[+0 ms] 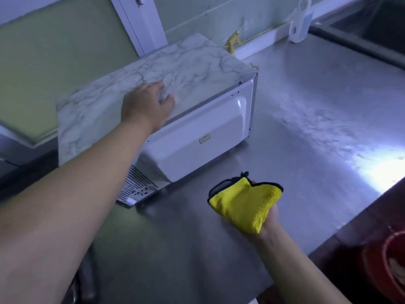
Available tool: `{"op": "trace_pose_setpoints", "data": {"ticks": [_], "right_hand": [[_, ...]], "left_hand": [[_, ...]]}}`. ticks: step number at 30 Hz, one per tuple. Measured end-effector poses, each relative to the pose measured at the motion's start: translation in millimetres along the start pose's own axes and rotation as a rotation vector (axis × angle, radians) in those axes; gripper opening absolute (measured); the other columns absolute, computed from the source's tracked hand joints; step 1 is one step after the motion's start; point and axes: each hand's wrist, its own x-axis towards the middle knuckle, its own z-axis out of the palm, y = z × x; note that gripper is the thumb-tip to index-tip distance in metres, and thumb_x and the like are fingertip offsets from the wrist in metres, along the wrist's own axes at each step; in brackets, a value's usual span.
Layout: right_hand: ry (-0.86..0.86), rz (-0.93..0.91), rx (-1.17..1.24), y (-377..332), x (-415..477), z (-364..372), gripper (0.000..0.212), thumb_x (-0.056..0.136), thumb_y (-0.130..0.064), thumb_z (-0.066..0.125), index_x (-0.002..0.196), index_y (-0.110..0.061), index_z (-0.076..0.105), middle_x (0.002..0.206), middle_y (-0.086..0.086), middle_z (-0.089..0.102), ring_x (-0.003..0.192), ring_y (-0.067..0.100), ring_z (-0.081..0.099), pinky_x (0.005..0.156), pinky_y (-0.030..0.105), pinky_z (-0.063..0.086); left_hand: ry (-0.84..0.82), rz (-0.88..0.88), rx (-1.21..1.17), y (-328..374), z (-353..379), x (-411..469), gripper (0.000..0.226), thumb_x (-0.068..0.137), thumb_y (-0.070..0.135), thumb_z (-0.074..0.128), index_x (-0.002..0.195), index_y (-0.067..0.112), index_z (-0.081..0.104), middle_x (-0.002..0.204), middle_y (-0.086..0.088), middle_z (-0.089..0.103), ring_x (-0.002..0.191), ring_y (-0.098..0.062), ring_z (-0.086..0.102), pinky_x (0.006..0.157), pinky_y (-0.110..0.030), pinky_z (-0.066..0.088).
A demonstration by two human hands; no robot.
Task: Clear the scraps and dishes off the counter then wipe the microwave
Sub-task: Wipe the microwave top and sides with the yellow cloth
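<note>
Above, left hand (146, 104) rests on microwave (192, 132) (finger curl blurred, cannot tell); right hand (271, 223) grips yellow cloth (245, 205).

A steel counter (306, 95) catches bright glare beside a pale green wall (197, 12), a white frame (140, 25) and a sink (355, 43).

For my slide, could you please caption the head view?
Left hand on the microwave, right hand holding a yellow cloth.
</note>
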Motion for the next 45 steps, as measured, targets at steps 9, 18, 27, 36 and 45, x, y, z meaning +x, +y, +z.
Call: {"op": "trace_pose_setpoints", "data": {"ticks": [9,18,27,36,45], "right_hand": [[0.209,-0.1,-0.162,-40,-28,33,0.011,0.065,-0.021,0.051,0.072,-0.017,0.044,0.069,0.006,0.047,0.068,0.024,0.052,0.076,0.03,0.045],[0.082,0.119,-0.853,-32,-61,47,0.067,0.069,-0.072,0.065,0.122,-0.031,0.069,0.123,0.005,0.067,0.122,0.03,0.058,0.104,0.054,0.039],[-0.497,-0.038,-1.268,-49,-62,93,0.039,0.075,-0.016,0.081,0.113,-0.014,0.074,0.116,0.015,0.073,0.106,0.031,0.071,0.081,0.035,0.058],[-0.181,-0.158,-1.067,-27,-51,81,0.056,0.076,0.003,0.078,0.118,-0.026,0.056,0.105,0.019,0.065,0.075,0.03,0.07,0.056,0.04,0.055],[-0.247,-0.086,-0.858,6,-49,77,0.057,0.067,-0.003,0.079,0.118,-0.022,0.061,0.11,0.021,0.066,0.087,0.043,0.066,0.063,0.064,0.054]], "left_hand": [[-0.489,0.437,-0.595,124,0,-245,0.091,0.067,0.074,0.067,0.146,0.051,0.029,0.152,0.02,0.033,0.144,0.002,0.019,0.116,-0.017,0.013],[-0.22,-0.214,-1.325,99,-39,-249,0.02,0.084,0.019,0.071,0.103,0.017,0.077,0.097,-0.008,0.077,0.086,-0.015,0.071,0.073,-0.03,0.058],[-0.278,-0.274,-1.479,70,-101,-216,0.02,0.093,0.026,0.066,0.112,0.029,0.07,0.083,0.003,0.064,0.065,-0.01,0.06,0.051,-0.023,0.048],[-0.407,-0.273,-1.289,55,-49,-262,0.091,0.071,-0.003,0.085,0.14,0.042,0.047,0.131,-0.008,0.061,0.112,-0.015,0.067,0.097,-0.036,0.055],[-0.31,-0.235,-0.689,48,-36,-268,0.091,0.052,0.055,0.088,0.132,0.051,0.047,0.148,0.007,0.034,0.136,-0.014,0.035,0.114,-0.039,0.036]]}}
